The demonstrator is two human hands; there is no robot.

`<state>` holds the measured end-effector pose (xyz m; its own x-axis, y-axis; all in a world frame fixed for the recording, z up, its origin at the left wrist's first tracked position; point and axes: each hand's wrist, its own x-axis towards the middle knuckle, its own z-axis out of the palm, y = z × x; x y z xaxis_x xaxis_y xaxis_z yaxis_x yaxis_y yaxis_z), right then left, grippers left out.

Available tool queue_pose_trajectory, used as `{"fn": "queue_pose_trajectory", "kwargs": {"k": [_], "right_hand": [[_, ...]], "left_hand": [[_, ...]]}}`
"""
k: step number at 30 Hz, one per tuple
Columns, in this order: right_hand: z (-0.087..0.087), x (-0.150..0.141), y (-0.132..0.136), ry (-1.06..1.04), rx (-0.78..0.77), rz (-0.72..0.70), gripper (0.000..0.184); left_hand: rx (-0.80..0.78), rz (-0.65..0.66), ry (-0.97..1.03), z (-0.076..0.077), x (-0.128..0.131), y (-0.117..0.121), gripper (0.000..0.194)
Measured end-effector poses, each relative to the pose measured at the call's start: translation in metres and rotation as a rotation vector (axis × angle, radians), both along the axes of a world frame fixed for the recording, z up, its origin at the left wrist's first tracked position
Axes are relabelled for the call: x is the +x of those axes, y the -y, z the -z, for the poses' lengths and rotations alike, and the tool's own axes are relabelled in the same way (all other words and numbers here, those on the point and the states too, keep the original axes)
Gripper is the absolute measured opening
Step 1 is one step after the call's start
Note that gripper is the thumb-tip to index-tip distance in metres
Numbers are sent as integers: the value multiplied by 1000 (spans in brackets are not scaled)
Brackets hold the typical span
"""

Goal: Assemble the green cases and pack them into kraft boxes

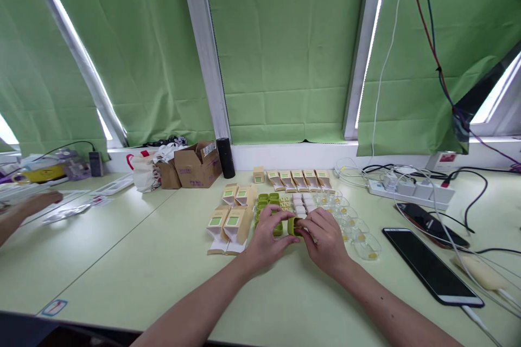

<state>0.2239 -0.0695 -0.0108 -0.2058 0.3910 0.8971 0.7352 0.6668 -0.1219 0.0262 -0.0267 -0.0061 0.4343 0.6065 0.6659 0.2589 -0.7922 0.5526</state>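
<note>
My left hand [266,236] grips a small green square cup [291,226] between thumb and fingers, tilted so its opening faces right. At that opening, the fingertips of my right hand [328,236] are pinched together and reach partly inside; what they hold is hidden. Just beyond my left hand stand rows of similar green cups [262,197]. Small yellowish pieces [285,201] and white blocks [299,201] lie to their right. Clear plastic shells with yellow spots [367,247] are lined up beside my right hand. Open beige cartons with green labels [236,223] lie left of the cups.
More beige cartons [299,180] lie behind. A cardboard box [197,165] and black cylinder [225,158] stand against the wall. At right are a phone [431,265], a power strip [409,191] and loose cables. Another person's hand [38,203] is at far left near plastic packets [67,213].
</note>
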Motion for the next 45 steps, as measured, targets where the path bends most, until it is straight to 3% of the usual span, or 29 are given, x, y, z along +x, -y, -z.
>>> {"fn": "queue_pose_trajectory", "kwargs": {"k": [13, 20, 27, 33, 36, 39, 45], "right_hand": [[-1, 4, -2, 10, -15, -40, 15], [-4, 9, 2, -22, -18, -149, 36], [-3, 10, 3, -17, -128, -157, 58], [6, 7, -2, -61, -199, -154, 56], [6, 7, -1, -139, -225, -135, 55], [2, 7, 0, -213, -243, -141, 51], [-1, 4, -1, -315, -256, -198, 44]], "left_hand": [[6, -3, -8, -3, -1, -1, 46], [40, 9, 21, -5, -1, -1, 45], [-5, -85, 41, -4, -1, -2, 43], [-49, -58, 35, -4, -1, -1, 50], [-85, -1, 66, -9, -1, 1, 38], [-105, -28, 73, -14, -1, 4, 21], [-226, -91, 81, -13, 3, 3, 13]]}}
